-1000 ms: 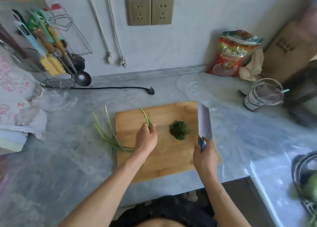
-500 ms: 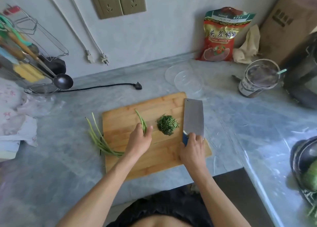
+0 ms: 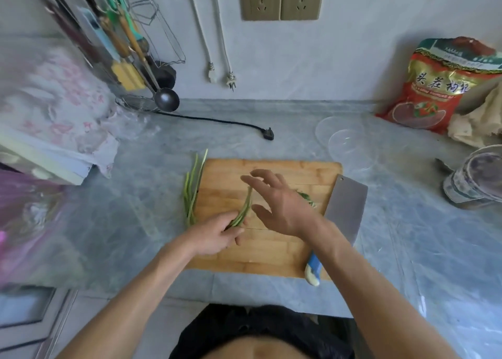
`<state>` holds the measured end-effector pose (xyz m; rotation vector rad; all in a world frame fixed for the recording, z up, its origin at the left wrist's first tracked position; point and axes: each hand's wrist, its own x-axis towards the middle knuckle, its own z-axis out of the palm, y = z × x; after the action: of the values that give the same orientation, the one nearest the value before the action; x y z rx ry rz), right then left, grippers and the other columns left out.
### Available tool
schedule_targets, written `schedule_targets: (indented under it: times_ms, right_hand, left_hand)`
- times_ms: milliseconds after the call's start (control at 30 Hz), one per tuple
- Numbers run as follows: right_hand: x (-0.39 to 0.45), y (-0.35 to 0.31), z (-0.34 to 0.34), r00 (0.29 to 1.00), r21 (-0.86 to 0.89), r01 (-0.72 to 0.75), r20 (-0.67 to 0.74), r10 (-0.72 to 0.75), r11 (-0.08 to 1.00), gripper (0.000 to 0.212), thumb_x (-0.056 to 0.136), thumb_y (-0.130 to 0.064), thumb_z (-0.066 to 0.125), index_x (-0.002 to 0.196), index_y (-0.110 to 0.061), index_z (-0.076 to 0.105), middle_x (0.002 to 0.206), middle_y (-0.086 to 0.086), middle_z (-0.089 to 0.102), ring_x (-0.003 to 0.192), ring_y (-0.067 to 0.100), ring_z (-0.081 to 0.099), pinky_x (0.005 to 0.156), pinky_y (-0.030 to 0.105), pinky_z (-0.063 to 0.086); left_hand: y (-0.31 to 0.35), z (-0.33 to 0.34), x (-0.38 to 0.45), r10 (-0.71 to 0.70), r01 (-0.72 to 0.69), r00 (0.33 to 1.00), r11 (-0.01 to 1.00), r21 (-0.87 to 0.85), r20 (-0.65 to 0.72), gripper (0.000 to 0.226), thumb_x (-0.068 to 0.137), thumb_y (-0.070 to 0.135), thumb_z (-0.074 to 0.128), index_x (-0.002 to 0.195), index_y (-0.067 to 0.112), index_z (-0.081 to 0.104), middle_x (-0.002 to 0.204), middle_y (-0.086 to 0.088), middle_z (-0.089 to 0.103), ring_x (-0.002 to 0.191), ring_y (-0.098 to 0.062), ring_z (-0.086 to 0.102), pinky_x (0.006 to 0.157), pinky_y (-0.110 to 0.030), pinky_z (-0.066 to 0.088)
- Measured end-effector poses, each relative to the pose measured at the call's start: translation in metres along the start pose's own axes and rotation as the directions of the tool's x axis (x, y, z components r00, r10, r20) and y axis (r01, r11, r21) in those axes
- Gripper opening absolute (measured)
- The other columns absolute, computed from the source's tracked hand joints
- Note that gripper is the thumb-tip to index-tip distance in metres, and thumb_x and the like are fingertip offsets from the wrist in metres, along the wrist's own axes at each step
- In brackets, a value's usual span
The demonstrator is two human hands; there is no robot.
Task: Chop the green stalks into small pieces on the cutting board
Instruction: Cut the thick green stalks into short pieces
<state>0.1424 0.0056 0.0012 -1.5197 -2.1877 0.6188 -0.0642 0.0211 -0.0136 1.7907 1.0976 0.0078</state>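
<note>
A wooden cutting board (image 3: 293, 252) lies on the grey counter. My left hand (image 3: 214, 236) grips a small bunch of green stalks (image 3: 244, 209) at their lower end, over the board. My right hand (image 3: 279, 201) hovers beside the stalks with fingers spread, fingertips near the stalks' upper part. More stalks (image 3: 193, 187) lie across the board's left edge. A pile of chopped green pieces (image 3: 308, 197) sits mostly hidden behind my right hand. A cleaver (image 3: 347, 206) with a blue and white handle lies flat on the board's right edge.
A clear plastic lid (image 3: 350, 147) lies behind the board. A black cord with plug (image 3: 269, 134) runs along the counter. A utensil rack with a ladle (image 3: 165, 99) stands back left, a red bag (image 3: 440, 87) and a cup (image 3: 478, 179) at right.
My right hand has let go of the cleaver, which now lies flat on the board's right edge, and moved left to the stalks. My left hand has gathered stalks onto the board.
</note>
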Motion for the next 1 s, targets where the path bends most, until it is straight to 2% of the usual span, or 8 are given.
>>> schedule_targets:
  times_ms: [100, 167, 300, 500, 633, 767, 833, 1000]
  right_hand:
    - [0.016, -0.001, 0.0, 0.967, -0.201, 0.154, 0.229, -0.107, 0.967, 0.054, 0.09, -0.031, 0.061, 0.142, -0.025, 0.044, 0.15, 0.002, 0.033, 0.134, 0.024, 0.031, 0.095, 0.04, 0.043]
    - [0.026, -0.001, 0.003, 0.938, -0.267, 0.223, 0.321, -0.132, 0.937, 0.037, 0.095, -0.036, 0.055, 0.129, -0.021, 0.054, 0.136, 0.005, 0.048, 0.124, 0.026, 0.043, 0.093, 0.041, 0.046]
    - [0.032, 0.007, 0.008, 0.936, -0.047, 0.123, 0.338, -0.1, 0.991, 0.022, 0.1, -0.033, 0.048, 0.105, -0.013, 0.057, 0.091, 0.006, 0.059, 0.089, 0.03, 0.056, 0.074, 0.045, 0.048]
    - [0.027, 0.017, 0.014, 0.96, 0.275, -0.085, 0.281, 0.005, 0.958, 0.015, 0.101, -0.029, 0.048, 0.088, -0.021, 0.051, 0.078, 0.008, 0.063, 0.068, 0.023, 0.058, 0.067, 0.044, 0.05]
    - [0.027, 0.012, 0.022, 0.987, 0.321, -0.058, 0.161, 0.005, 0.945, 0.009, 0.096, -0.019, 0.055, 0.095, -0.01, 0.054, 0.073, 0.004, 0.06, 0.064, 0.023, 0.053, 0.063, 0.043, 0.046]
    - [0.032, 0.009, 0.026, 0.999, 0.333, -0.041, 0.032, 0.032, 0.942, 0.011, 0.09, -0.021, 0.063, 0.098, -0.016, 0.059, 0.073, 0.0, 0.063, 0.064, 0.019, 0.056, 0.059, 0.036, 0.046]
    - [0.033, 0.008, 0.027, 0.993, 0.344, -0.109, 0.006, 0.114, 0.933, 0.011, 0.093, -0.025, 0.062, 0.095, -0.015, 0.059, 0.066, -0.004, 0.058, 0.058, 0.012, 0.052, 0.055, 0.03, 0.041]
    - [0.027, 0.006, 0.028, 0.966, 0.446, -0.236, 0.011, 0.258, 0.864, 0.014, 0.092, -0.024, 0.064, 0.103, -0.019, 0.058, 0.062, -0.008, 0.058, 0.049, 0.003, 0.048, 0.048, 0.014, 0.037]
  left_hand:
    - [0.001, -0.005, -0.008, 0.031, -0.029, 0.999, 0.997, 0.068, -0.031, 0.007, 0.102, 0.021, 0.052, 0.101, 0.024, 0.058, 0.077, 0.014, 0.067, 0.062, 0.006, 0.055, 0.067, -0.025, 0.049]
    - [-0.001, -0.009, -0.016, 0.05, -0.047, 0.993, 0.998, 0.03, -0.106, 0.012, 0.101, 0.023, 0.054, 0.089, 0.024, 0.057, 0.074, 0.013, 0.066, 0.062, 0.001, 0.054, 0.065, -0.032, 0.048]
    - [-0.003, -0.017, -0.024, 0.081, -0.095, 0.962, 0.995, -0.042, -0.261, 0.016, 0.097, 0.032, 0.061, 0.082, 0.027, 0.06, 0.065, 0.01, 0.059, 0.06, -0.002, 0.052, 0.056, -0.021, 0.038]
    - [-0.032, -0.027, -0.025, 0.202, -0.074, 0.869, 0.956, 0.284, -0.452, 0.053, 0.089, 0.071, 0.045, 0.076, 0.021, 0.056, 0.052, 0.008, 0.045, 0.048, -0.007, 0.047, 0.047, -0.026, 0.033]
    - [-0.023, -0.032, -0.031, 0.418, -0.085, 0.765, 0.82, 0.566, -0.49, 0.042, 0.097, 0.065, 0.031, 0.087, 0.025, 0.04, 0.052, 0.009, 0.042, 0.043, -0.015, 0.048, 0.039, -0.028, 0.034]
    - [0.002, -0.041, -0.027, 0.521, -0.135, 0.685, 0.778, 0.614, -0.51, 0.035, 0.103, 0.049, 0.032, 0.091, 0.019, 0.047, 0.051, 0.005, 0.046, 0.039, -0.014, 0.044, 0.035, -0.03, 0.033]
    - [0.001, -0.043, -0.021, 0.445, -0.114, 0.698, 0.842, 0.527, -0.56, 0.032, 0.104, 0.044, 0.033, 0.091, 0.019, 0.048, 0.051, 0.006, 0.044, 0.04, -0.012, 0.043, 0.037, -0.033, 0.034]
    - [-0.005, -0.052, -0.007, 0.004, 0.054, 0.778, 0.996, 0.074, -0.628, 0.029, 0.103, 0.035, 0.045, 0.078, 0.021, 0.05, 0.058, 0.003, 0.048, 0.05, -0.01, 0.044, 0.053, -0.034, 0.036]
